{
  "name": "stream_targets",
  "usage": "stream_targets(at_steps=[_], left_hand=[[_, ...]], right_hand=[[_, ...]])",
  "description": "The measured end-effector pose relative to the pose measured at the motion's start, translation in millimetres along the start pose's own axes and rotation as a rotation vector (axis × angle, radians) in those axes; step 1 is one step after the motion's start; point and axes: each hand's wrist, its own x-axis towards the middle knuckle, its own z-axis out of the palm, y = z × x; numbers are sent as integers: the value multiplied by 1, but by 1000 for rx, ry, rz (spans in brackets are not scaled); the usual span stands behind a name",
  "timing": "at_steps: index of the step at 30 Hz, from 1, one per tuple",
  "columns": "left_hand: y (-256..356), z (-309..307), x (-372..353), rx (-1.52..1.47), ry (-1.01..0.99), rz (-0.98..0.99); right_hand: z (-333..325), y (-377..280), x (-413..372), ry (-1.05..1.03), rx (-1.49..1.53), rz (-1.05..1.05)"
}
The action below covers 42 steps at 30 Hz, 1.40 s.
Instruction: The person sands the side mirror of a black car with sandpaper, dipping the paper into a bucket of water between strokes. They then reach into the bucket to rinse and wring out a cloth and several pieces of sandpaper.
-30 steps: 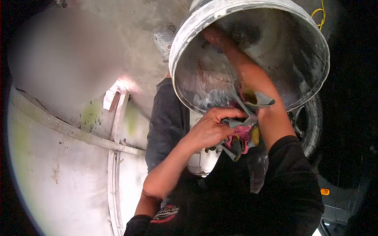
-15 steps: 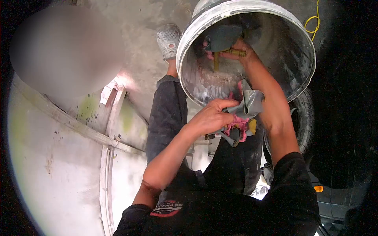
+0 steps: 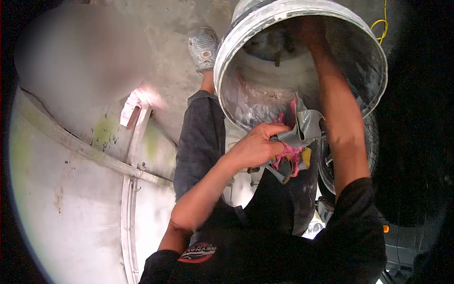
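A large white-rimmed bucket (image 3: 228,56) lies tipped with its mouth toward me. At its lower rim my left hand (image 3: 259,146) is closed on a crumpled bundle of grey sheets (image 3: 306,127) with pink cloth (image 3: 289,154) and a yellow piece (image 3: 307,158). My right arm reaches deep into the bucket; my right hand (image 3: 309,29) is in shadow near the bottom, its fingers hard to make out. Dark items (image 3: 272,45) lie in the shade beside it, too dim to name.
My outstretched leg and a grey shoe (image 3: 203,47) are left of the bucket. A tire (image 3: 371,142) stands behind my right arm. A yellow cord (image 3: 382,31) lies at the upper right. White panels (image 3: 85,199) fill the left side.
My right hand has moved deeper into the bucket, toward the upper right; the dark item and yellowish pieces near it are now in shadow. My left hand keeps its bundle.
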Motion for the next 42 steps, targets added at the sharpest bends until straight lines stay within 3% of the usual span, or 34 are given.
stream_targets(at_steps=[5,7,12,21,26,31,35,37,41,42], left_hand=[[-3,-2,1,25,-19,8],[5,-4,-1,128,-13,9],[12,-2,-2,-3,-37,-85],[3,-5,1,132,-38,-7],[8,-1,0,17,-51,-97],[8,-1,1,3,-30,-120],[5,0,3,93,11,-90],[5,1,3,91,7,-94],[14,1,3,182,-15,-107],[14,1,3,175,-17,-110]], right_hand=[[61,23,-3,-190,1,10],[80,25,-23,-284,107,39],[118,34,-71,-515,517,162],[158,42,-91,-567,935,297],[116,29,-93,-470,1063,268],[14,-30,-105,-523,1290,678],[-13,-27,-134,-255,1274,772],[-38,-39,-148,-197,1357,793],[-98,-71,-149,-343,1687,643],[-100,-65,-151,-427,1885,566]])
